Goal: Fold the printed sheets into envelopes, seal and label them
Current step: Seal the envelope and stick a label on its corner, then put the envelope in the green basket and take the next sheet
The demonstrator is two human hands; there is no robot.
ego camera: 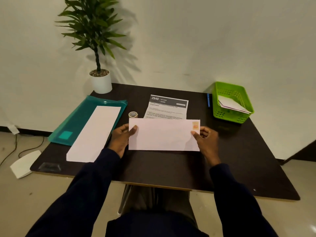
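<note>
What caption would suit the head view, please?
Both hands, left hand and right hand, hold a stamped envelope above the printed sheet.

Office: desk, document folder, paper tray.

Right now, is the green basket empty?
No, the green basket at the table's far right corner already holds a few white envelopes lying tilted inside it.
</note>
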